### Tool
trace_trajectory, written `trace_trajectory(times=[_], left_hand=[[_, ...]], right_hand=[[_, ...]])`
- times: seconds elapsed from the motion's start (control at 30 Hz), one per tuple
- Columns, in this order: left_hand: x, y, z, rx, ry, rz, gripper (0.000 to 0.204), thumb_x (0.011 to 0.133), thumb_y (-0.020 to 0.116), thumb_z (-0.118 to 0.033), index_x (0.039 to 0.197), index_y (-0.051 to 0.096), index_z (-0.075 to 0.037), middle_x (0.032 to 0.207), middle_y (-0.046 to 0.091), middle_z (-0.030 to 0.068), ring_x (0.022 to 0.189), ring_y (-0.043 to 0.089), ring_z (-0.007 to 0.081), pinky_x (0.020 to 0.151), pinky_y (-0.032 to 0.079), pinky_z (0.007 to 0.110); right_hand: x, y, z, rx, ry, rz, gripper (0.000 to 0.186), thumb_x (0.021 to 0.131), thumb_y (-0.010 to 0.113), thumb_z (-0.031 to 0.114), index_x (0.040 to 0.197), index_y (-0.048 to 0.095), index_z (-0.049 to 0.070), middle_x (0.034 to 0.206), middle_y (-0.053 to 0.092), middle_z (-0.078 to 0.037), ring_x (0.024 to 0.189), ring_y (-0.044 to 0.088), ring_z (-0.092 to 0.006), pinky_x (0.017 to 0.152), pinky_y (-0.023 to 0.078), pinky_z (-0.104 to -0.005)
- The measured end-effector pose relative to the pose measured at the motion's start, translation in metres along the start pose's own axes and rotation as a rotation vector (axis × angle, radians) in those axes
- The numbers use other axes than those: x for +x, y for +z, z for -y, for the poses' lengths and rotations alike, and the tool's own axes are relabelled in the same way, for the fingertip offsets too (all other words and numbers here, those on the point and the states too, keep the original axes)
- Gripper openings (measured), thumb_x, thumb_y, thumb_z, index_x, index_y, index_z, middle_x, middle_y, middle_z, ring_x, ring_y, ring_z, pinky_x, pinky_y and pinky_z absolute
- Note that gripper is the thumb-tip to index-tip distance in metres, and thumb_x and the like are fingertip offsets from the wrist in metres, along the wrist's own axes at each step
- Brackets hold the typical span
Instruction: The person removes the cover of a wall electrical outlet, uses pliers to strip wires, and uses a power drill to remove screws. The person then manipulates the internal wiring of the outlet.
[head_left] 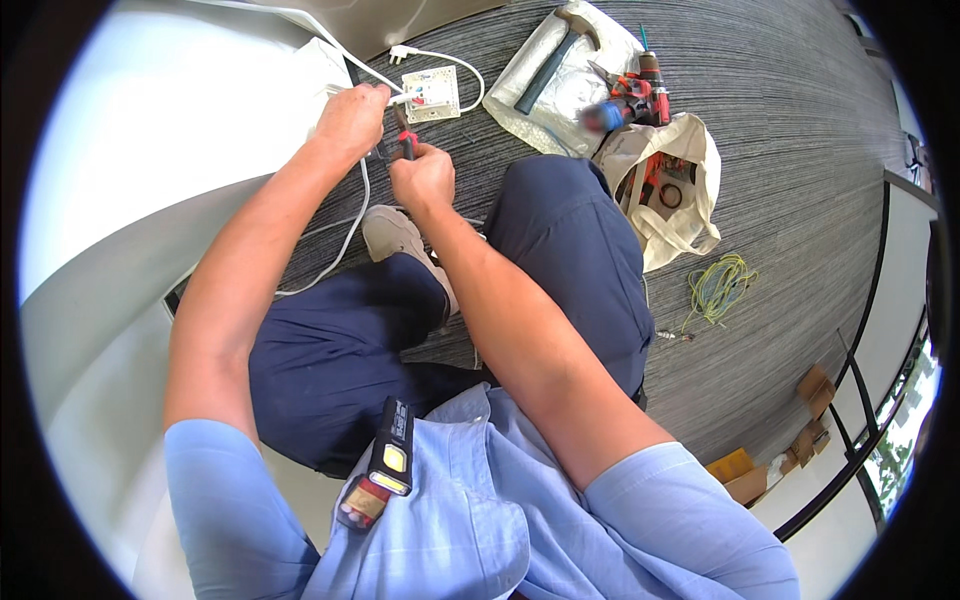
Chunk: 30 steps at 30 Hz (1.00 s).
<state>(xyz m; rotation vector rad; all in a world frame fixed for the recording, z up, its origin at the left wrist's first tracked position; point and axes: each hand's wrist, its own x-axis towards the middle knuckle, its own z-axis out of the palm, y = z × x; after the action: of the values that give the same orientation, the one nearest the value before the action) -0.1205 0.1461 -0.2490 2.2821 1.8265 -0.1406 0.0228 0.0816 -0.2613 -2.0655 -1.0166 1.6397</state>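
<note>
My left hand (352, 122) is closed around a white cable (402, 98) beside the back of a white socket plate (445, 92), where small coloured wires show. Closed in my right hand (424, 178) is a hand tool with a red and black handle (408, 140), probably pliers. Its metal end points up at the cable just below the plate; whether it touches the cable I cannot tell. A white plug (400, 54) on a looped white lead lies behind the plate. More white cable (352, 235) runs down past my left wrist to the floor.
Bubble wrap (520, 75) carries a hammer (552, 70), with red-handled pliers (625, 84) and a power drill (655, 90) at its edge. A canvas bag (690, 225) of tools stands by my right knee. Coiled yellow-green wire (722, 288) lies farther right. A white surface (180, 130) borders the left.
</note>
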Motion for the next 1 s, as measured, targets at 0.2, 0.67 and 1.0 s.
trace_trajectory(times=[0.2,0.67,1.0], left_hand=[[0.004,-0.002,0.000,-0.084,-0.089,0.014,0.013,0.081,0.063,0.005,0.094,0.066,0.008,0.087,0.072,0.0317,0.088,0.074,0.0473,0.082,0.060,0.054],[0.003,-0.013,-0.001,-0.194,-0.111,0.073,0.011,0.090,0.063,-0.004,0.095,0.068,0.004,0.090,0.072,0.0300,0.090,0.071,0.0478,0.083,0.056,0.055],[0.011,-0.007,0.001,-0.210,-0.097,0.162,0.017,0.093,0.066,-0.013,0.095,0.070,0.003,0.094,0.071,0.0299,0.094,0.069,0.0479,0.086,0.054,0.056]], right_hand=[[0.021,0.004,-0.012,-0.149,-0.017,0.037,0.031,0.080,0.070,0.017,0.108,0.082,0.012,0.099,0.078,-0.020,0.101,0.075,-0.0360,0.093,0.056,-0.0442],[0.043,0.017,-0.039,-0.345,-0.146,-0.046,0.035,0.080,0.074,0.021,0.109,0.078,0.002,0.128,0.063,-0.024,0.120,0.065,-0.0384,0.105,0.051,-0.0443],[0.051,0.007,-0.045,-0.460,-0.248,0.057,0.034,0.083,0.065,0.022,0.110,0.077,0.004,0.126,0.062,-0.025,0.119,0.061,-0.0414,0.104,0.051,-0.0486]])
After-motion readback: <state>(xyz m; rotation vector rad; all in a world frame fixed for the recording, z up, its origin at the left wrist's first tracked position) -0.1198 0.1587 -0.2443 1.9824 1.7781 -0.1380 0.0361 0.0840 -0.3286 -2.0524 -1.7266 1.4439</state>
